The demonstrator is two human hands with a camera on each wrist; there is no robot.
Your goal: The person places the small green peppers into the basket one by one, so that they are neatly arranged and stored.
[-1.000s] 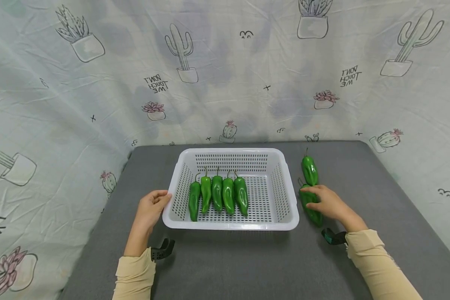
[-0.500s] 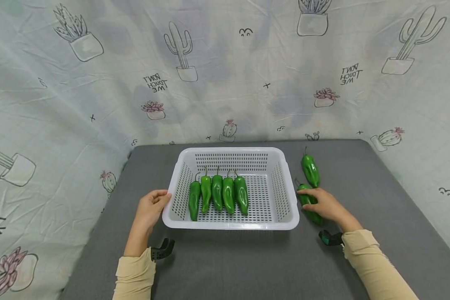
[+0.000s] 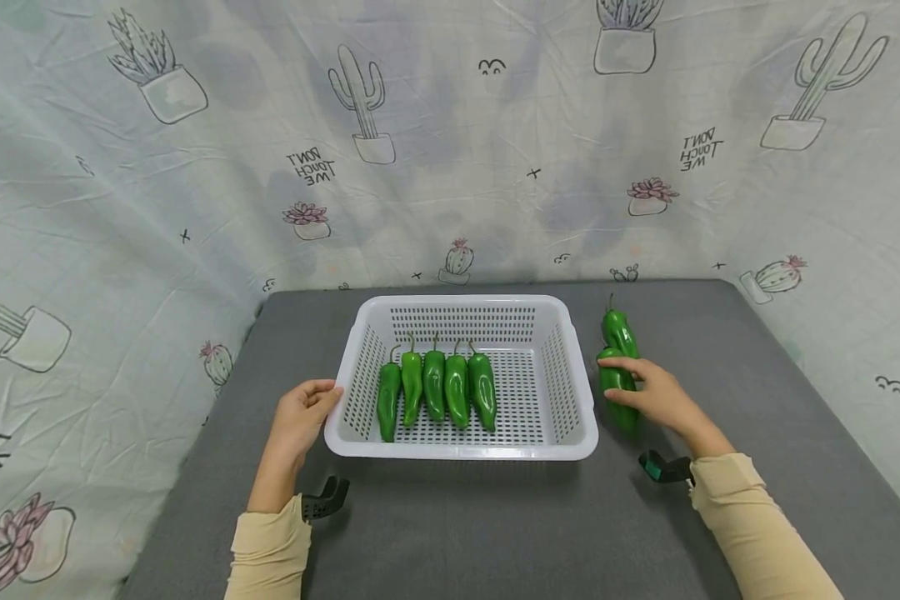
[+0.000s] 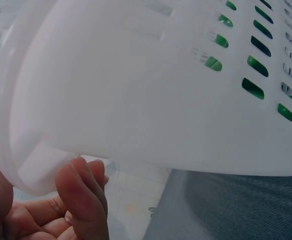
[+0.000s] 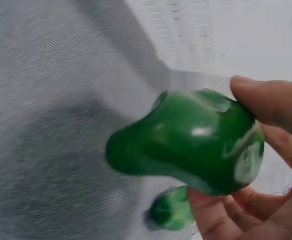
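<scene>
My left hand (image 3: pixel 305 417) pinches the left rim of a white perforated plastic basket (image 3: pixel 461 452); its curled fingers (image 4: pixel 83 200) show at the rim in the left wrist view. Several green peppers (image 3: pixel 483 392) lie side by side in the basket's left and middle part, stems away from me. To the right of the basket, my right hand (image 3: pixel 663 400) grips a green pepper (image 5: pixel 195 140) between thumb and fingers. That pepper hangs above the table in the right wrist view, its narrow end pointing away from the palm. Another green pepper (image 3: pixel 619 331) lies just behind it.
A dark grey table (image 3: pixel 465 533) carries everything. Behind and to the left hangs a pale curtain (image 3: pixel 450 200) printed with cacti. Black devices (image 3: pixel 326 498) are worn at both wrists. The basket's right part shows bare slotted floor.
My right hand has shifted slightly left, then moved away from me, raising the gripped pepper off the table. My left hand and the basket have stayed put.
</scene>
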